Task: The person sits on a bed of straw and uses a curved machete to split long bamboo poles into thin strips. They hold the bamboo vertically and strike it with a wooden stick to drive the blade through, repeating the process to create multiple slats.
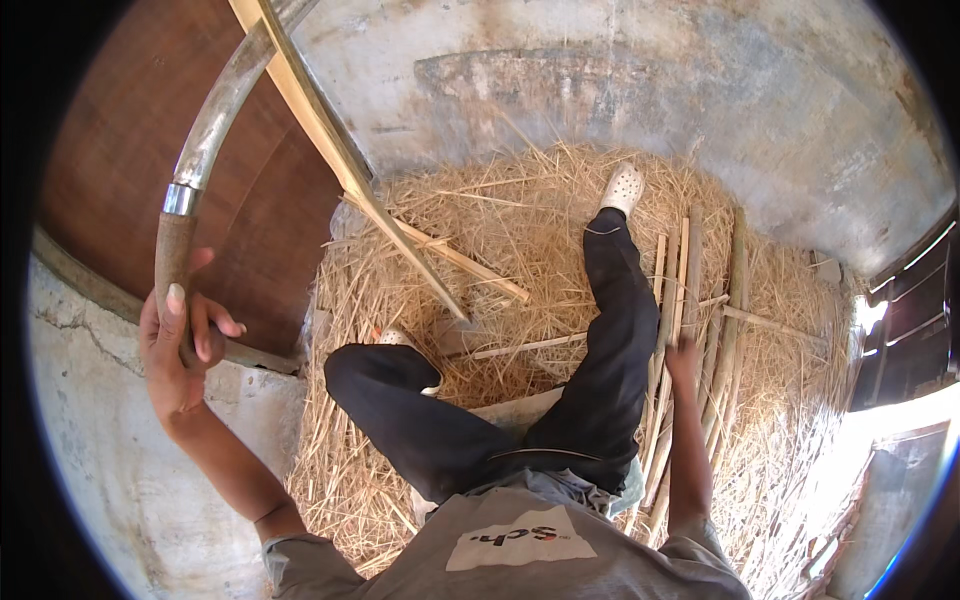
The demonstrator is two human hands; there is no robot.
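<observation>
My left hand (185,345) is raised at the left, its thumb and fingers loosely around the brown handle of a curved machete (215,120). A shiny metal collar joins handle and blade. At the top, the blade meets a long pale split strip of wood or bamboo (345,165), which slants down toward the straw; I cannot tell whether the blade is lodged in it. Low at the right, my right hand (683,358) is closed on a thin wooden pole (690,285) in a row of poles beside my leg. Most of its fingers are hidden.
Dry straw (500,235) covers the ground around my legs and pale clogs. Another split strip (465,270) lies on it. A weathered concrete wall (640,85) curves behind, and a brown panel (130,110) stands at the left. Several poles (735,300) lie at the right.
</observation>
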